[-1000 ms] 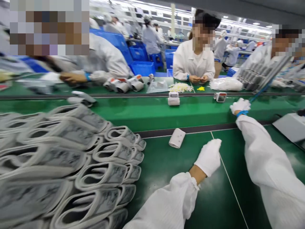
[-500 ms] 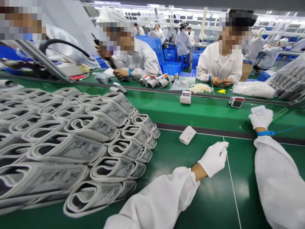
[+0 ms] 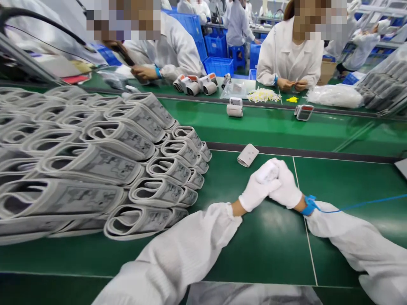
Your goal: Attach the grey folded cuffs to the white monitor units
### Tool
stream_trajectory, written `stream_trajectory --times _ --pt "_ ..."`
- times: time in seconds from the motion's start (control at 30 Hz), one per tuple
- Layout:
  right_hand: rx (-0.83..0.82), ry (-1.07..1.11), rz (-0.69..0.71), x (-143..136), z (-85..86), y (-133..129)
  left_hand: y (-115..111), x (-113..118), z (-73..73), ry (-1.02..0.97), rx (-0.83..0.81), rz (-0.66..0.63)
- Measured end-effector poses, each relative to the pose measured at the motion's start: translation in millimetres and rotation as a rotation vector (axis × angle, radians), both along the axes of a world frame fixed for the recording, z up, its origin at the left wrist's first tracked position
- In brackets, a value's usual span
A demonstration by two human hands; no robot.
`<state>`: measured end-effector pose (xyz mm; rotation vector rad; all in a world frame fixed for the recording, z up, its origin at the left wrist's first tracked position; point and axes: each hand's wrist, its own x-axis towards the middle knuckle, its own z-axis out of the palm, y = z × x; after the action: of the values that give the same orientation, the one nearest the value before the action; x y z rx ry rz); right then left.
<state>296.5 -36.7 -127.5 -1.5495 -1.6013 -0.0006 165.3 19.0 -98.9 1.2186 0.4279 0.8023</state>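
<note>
In front of me, above the green worktop, my white-gloved hands meet. My left hand [image 3: 258,190] is closed around a small white device [image 3: 267,173], its fingers curled round it from the left. My right hand [image 3: 285,186], with a blue wrist strap [image 3: 309,205], closes on the same device from the right. Gloves cover most of it, and its details are blurred. Just beyond the hands lies a single rolled grey-white cuff [image 3: 248,155], which neither hand grips.
A tall stack of rolled cuffs [image 3: 108,165] fills the left side. Past a dark rail, a green conveyor [image 3: 270,127] carries a wrist monitor [image 3: 304,112] and a cuffed unit [image 3: 234,107]. Co-workers sit opposite, near small white parts [image 3: 263,95]. A blue cord [image 3: 365,204] trails right.
My right hand has come back from over the conveyor with the white device. My left hand has moved slightly left and up and now grips it too. The view has tilted downward.
</note>
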Motion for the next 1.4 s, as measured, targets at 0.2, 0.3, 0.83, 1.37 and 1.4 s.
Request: stream_trajectory --times 0.2,0.3,0.83,1.37,1.4 --pt "0.015 -0.265 0.252 -14 18.9 31 -3 -51 -2.0 0.057 -0.085 0.29" --pt "-0.018 -0.263 0.127 -13 23.8 59 8 -64 2.1 -0.003 -0.155 0.327" --pt "0.133 0.566 -0.061 -23 4.4 27 27 -74 10.0 0.02 -0.525 -0.011" --pt "-0.194 0.479 0.312 -6 20.5 -23 16 -75 14.9 0.054 -0.445 -0.198" --pt "-0.23 0.558 0.33 -5 22.0 -23 15 -75 15.9 0.042 -0.443 -0.19"
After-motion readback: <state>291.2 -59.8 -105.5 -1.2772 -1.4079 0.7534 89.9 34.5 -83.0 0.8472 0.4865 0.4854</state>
